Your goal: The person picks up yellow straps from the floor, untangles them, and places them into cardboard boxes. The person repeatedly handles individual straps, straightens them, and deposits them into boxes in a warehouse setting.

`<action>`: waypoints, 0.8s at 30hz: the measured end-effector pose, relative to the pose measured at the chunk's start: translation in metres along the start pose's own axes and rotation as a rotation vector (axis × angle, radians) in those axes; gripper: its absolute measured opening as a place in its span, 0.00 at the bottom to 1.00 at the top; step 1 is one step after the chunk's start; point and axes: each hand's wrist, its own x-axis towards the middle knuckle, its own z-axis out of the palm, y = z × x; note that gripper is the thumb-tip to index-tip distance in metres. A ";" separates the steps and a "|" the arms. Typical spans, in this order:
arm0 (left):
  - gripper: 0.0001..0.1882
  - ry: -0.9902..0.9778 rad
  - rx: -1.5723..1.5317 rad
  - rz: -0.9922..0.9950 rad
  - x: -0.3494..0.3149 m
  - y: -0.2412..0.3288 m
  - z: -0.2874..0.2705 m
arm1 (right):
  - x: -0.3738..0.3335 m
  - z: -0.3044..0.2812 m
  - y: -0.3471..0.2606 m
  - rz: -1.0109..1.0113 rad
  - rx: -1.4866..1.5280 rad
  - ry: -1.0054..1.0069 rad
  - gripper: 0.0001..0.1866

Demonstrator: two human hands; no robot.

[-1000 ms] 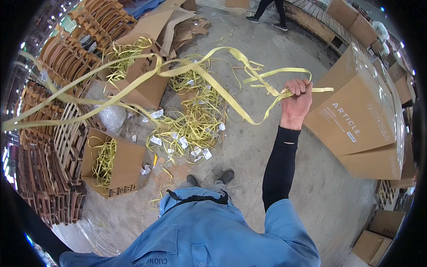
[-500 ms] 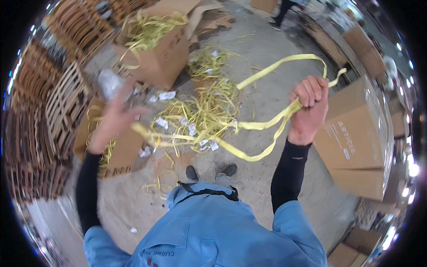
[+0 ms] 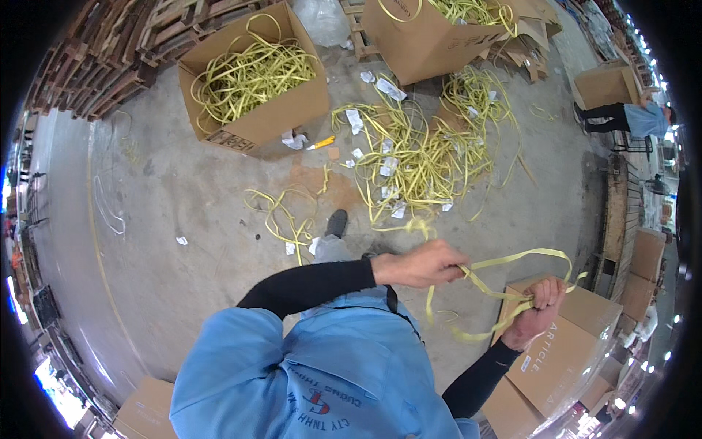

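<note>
A yellow packing strap (image 3: 523, 257) runs in loops between my two hands. My left hand (image 3: 428, 263) has its fingers closed on one stretch of it, and a loose end dangles below. To the right, my right hand (image 3: 540, 311) is wrapped round gathered strap, with a short end sticking out past the fingers. A tangled heap of yellow straps (image 3: 424, 157) lies on the floor beyond my hands, mixed with crumpled white paper scraps. Below my right hand stands a closed cardboard carton (image 3: 559, 362).
An open cardboard box (image 3: 274, 113) full of straps stands far left; a second box (image 3: 431, 44) of straps stands behind the heap. A yellow cutter knife (image 3: 322, 143) lies on the floor. Wooden pallets (image 3: 117, 51) are stacked far left. Another person (image 3: 643, 121) stands at far right.
My left hand has come across from the left to the right and now grips the strap close to my right hand. The view has turned, and my right hand appears lower.
</note>
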 end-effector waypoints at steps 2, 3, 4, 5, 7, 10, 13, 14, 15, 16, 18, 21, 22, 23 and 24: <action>0.10 0.020 0.101 -0.041 -0.005 -0.006 -0.016 | 0.003 -0.007 -0.002 -0.012 -0.033 0.022 0.12; 0.11 0.040 0.081 -0.061 -0.008 -0.007 -0.026 | 0.007 -0.011 -0.003 -0.035 -0.053 0.051 0.12; 0.12 0.089 0.108 -0.102 -0.011 -0.006 -0.037 | 0.012 -0.014 -0.006 -0.051 -0.070 0.006 0.12; 0.13 0.201 -0.031 -0.183 -0.015 -0.001 -0.045 | 0.018 -0.020 -0.008 -0.062 -0.237 0.052 0.11; 0.11 0.405 -0.381 -0.403 -0.022 0.012 -0.067 | 0.032 -0.035 -0.012 -0.009 -0.446 0.118 0.12; 0.07 0.598 -0.870 -0.386 -0.025 0.042 -0.101 | 0.039 -0.060 -0.001 0.183 -0.617 0.528 0.23; 0.06 0.810 -1.188 -0.335 -0.026 0.073 -0.110 | 0.022 -0.069 0.044 0.160 -0.964 0.431 0.31; 0.06 0.797 -1.269 -0.273 -0.026 0.082 -0.108 | 0.012 -0.063 0.066 0.108 -1.085 0.388 0.33; 0.06 0.792 -1.294 -0.206 -0.026 0.091 -0.101 | 0.004 -0.054 0.087 0.075 -1.204 0.144 0.32; 0.06 0.817 -1.313 -0.155 -0.026 0.099 -0.094 | -0.004 -0.041 0.111 0.043 -1.300 -0.016 0.32; 0.07 0.807 -1.319 -0.037 -0.025 0.115 -0.076 | -0.015 -0.015 0.160 0.019 -1.211 -0.474 0.31; 0.06 0.959 -1.213 0.004 -0.033 0.136 -0.059 | -0.015 0.015 0.204 0.057 -1.241 -0.775 0.22; 0.03 1.016 -1.108 0.056 -0.038 0.142 -0.059 | -0.011 0.020 0.211 0.227 -1.198 -0.840 0.19; 0.03 1.105 -0.975 0.096 -0.045 0.146 -0.062 | -0.008 0.023 0.214 0.364 -1.134 -0.894 0.17; 0.03 1.161 -0.836 0.144 -0.053 0.149 -0.068 | -0.004 0.024 0.214 0.423 -1.060 -0.902 0.14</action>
